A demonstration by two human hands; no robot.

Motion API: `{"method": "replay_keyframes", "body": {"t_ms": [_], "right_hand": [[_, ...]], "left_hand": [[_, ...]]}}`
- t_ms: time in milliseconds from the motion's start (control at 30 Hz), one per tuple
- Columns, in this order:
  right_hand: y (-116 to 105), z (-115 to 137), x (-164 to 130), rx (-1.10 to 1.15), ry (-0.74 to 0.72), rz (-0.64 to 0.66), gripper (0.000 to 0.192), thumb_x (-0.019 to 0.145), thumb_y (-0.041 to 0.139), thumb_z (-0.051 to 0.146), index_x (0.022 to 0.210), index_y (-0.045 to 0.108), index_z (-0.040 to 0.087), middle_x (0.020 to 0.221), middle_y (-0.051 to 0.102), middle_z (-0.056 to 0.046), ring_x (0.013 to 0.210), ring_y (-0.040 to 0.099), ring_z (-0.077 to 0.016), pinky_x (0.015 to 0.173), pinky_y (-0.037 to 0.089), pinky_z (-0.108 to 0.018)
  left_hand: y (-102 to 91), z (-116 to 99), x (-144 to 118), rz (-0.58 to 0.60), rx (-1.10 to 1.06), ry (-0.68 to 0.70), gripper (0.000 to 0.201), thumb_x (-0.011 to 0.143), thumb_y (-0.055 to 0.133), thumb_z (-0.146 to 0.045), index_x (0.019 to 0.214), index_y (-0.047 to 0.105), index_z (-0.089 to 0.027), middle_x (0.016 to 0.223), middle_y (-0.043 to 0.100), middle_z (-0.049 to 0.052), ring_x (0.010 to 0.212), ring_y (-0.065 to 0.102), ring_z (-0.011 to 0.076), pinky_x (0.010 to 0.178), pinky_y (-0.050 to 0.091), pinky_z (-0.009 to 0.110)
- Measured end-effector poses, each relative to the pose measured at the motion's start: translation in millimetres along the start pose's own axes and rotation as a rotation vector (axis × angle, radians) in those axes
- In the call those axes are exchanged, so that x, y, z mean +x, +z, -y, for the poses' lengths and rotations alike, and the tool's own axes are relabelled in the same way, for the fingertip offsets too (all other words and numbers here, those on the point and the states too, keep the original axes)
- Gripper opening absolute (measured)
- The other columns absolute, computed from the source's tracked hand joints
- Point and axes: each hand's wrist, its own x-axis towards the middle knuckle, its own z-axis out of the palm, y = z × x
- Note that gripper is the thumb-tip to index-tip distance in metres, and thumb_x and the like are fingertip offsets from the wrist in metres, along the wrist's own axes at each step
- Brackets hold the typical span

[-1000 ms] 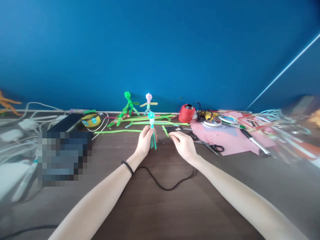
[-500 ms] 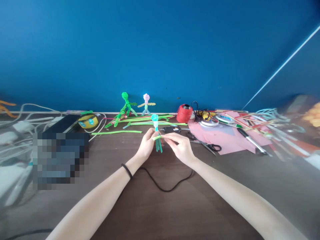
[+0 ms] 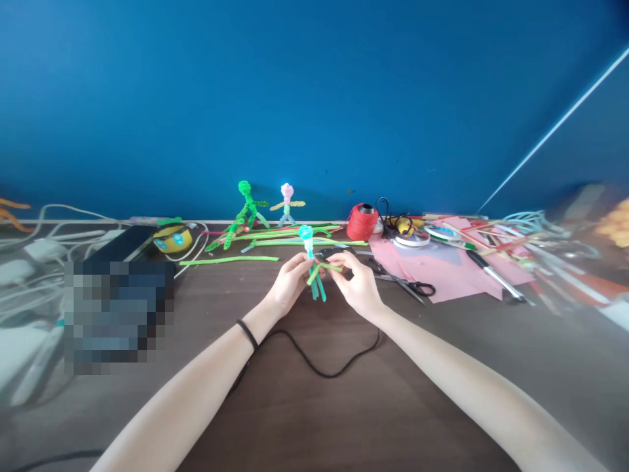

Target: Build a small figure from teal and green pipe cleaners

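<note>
My left hand (image 3: 289, 283) pinches a small pipe-cleaner figure (image 3: 305, 233) upright at its middle. The figure has a coiled turquoise head, a pale neck and teal strands hanging below the fingers. A short yellow-green pipe cleaner (image 3: 312, 274) crosses the body, bent, with one end pointing down and the other reaching right. My right hand (image 3: 358, 285) has its thumb and fingers closed on that right end. Behind stand two finished-looking figures, a green one (image 3: 246, 189) and a pink-headed one (image 3: 287, 191).
Loose green pipe cleaners (image 3: 236, 259) lie behind my hands. A red thread spool (image 3: 362, 223), scissors (image 3: 421, 288), pink paper (image 3: 442, 282) and a black-and-silver pen (image 3: 496, 278) are to the right. A yellow tape roll (image 3: 171, 240) and white cables (image 3: 39, 288) lie left. A black cord (image 3: 329, 375) loops nearer me.
The yellow-green pipe cleaner, almost straight across the body before, is now bent, one end angled downward. My right hand has shifted slightly right; the figure's strands swing a little right.
</note>
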Motion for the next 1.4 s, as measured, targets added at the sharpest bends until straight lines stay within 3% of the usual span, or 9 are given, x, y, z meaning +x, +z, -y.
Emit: {"method": "replay_keyframes", "body": {"t_ms": [200,367,467,700,967,1400], "right_hand": [[0,-1,-2,-0.035,0.018,0.063,0.022,0.075,0.059,0.023,0.097,0.058,0.019,0.088,0.066,-0.004,0.082,0.062,-0.0173,0.077,0.047,-0.030],[0,2,-1,-0.016,0.035,0.116,0.010,0.077,0.056,0.025,0.084,0.059,0.019,0.078,0.065,-0.003,0.072,0.061,-0.0158,0.070,0.047,-0.028],[-3,6,0,0.052,0.108,0.172,0.012,0.080,0.052,0.028,0.074,0.057,0.018,0.069,0.064,-0.002,0.065,0.060,-0.0147,0.063,0.045,-0.026],[-5,10,4,0.214,0.261,0.067,0.020,0.082,0.050,0.037,0.076,0.050,0.018,0.043,0.046,0.006,0.039,0.045,-0.0092,0.046,0.037,-0.021],[0,15,0,0.232,0.217,0.115,0.020,0.082,0.049,0.039,0.079,0.048,0.019,0.056,0.055,0.003,0.047,0.051,-0.0100,0.048,0.041,-0.022],[1,12,-1,0.261,0.223,0.085,0.020,0.083,0.049,0.037,0.076,0.044,0.020,0.056,0.054,0.004,0.045,0.047,-0.0078,0.045,0.039,-0.019]], "left_hand": [[-1.6,0,2,-0.001,-0.038,0.012,0.011,0.072,0.063,-0.022,0.072,0.055,-0.014,0.064,0.057,-0.001,0.060,0.055,0.0080,0.062,0.044,0.020],[-4.8,2,4,0.038,-0.034,0.010,0.010,0.073,0.063,-0.021,0.072,0.056,-0.014,0.063,0.054,-0.002,0.057,0.051,0.0061,0.059,0.043,0.017],[-6.2,4,5,0.050,0.000,0.016,0.012,0.073,0.063,-0.023,0.072,0.055,-0.014,0.062,0.054,-0.002,0.057,0.051,0.0059,0.058,0.042,0.017],[-6.7,9,5,0.030,0.108,0.039,0.021,0.074,0.061,-0.034,0.078,0.051,-0.017,0.069,0.061,0.000,0.066,0.060,0.0125,0.066,0.047,0.025],[-3.2,11,1,0.044,0.320,0.089,0.022,0.075,0.060,-0.035,0.085,0.056,-0.016,0.073,0.061,0.001,0.067,0.061,0.0128,0.067,0.048,0.025],[2.5,7,-1,0.072,0.266,0.061,0.024,0.074,0.061,-0.035,0.086,0.054,-0.015,0.073,0.064,0.002,0.066,0.063,0.0143,0.064,0.050,0.026]]}}
